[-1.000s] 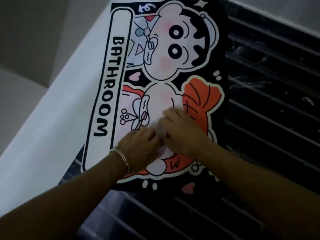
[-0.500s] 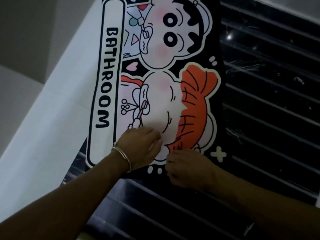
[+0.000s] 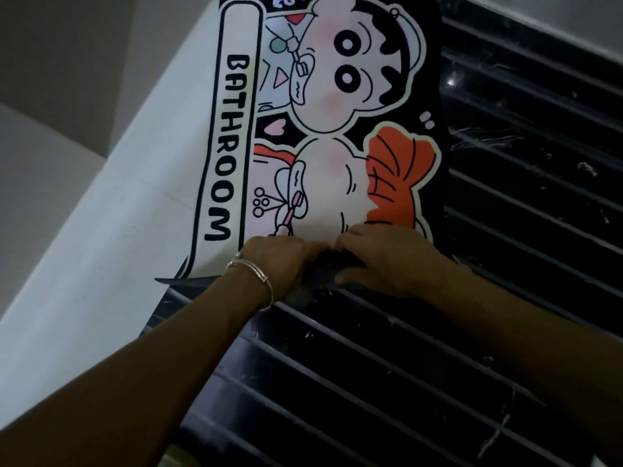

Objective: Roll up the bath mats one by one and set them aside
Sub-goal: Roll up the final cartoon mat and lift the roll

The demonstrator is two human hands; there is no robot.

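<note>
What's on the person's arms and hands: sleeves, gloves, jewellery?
No gloves: the left hand and right hand are both bare. Both forearms are bare too, with no sleeve in view. The left wrist carries a thin silver-coloured metal bangle with a small bead or clasp on it. The right wrist shows nothing worn. No rings can be made out in the dim light.

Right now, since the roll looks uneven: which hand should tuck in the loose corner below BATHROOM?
Left. The left hand grips the turned-up edge of the bath mat right beside that corner; the right hand holds it farther away.
</note>
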